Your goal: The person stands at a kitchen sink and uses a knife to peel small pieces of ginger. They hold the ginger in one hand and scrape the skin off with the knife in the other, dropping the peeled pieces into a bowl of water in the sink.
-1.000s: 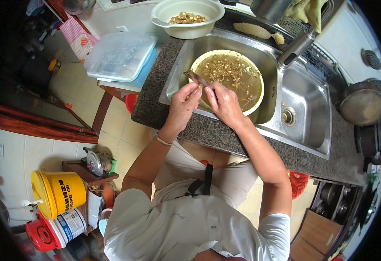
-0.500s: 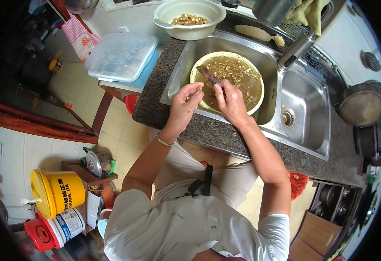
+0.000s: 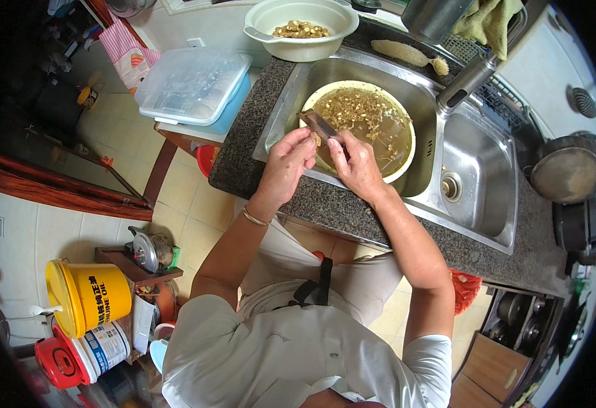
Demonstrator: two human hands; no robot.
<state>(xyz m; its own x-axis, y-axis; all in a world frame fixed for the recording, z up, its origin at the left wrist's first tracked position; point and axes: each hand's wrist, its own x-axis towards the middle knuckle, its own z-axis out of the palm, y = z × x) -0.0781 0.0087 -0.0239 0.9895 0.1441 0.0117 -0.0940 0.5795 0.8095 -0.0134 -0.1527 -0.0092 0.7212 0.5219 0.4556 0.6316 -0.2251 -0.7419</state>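
Note:
My left hand pinches a small brown knobbly piece, perhaps a root, between thumb and fingers. A knife is gripped in my right hand, its wide dark blade slanting up and left, right against the piece. Both hands are over the near left rim of a pale yellow basin in the left sink bowl. Murky brown water fills the basin, with many peel-like scraps floating on it. Behind the sink's left end, a white colander-like tub holds several brown-and-cream pieces.
The steel faucet leans over the divider beside the right sink bowl. A dried loofah lies behind the sink. A lidded blue storage box stands left of the granite counter. Pans hang at right.
The knife blade has swung back from over the water to the brown piece. My two hands have come closer together, and the view has shifted slightly.

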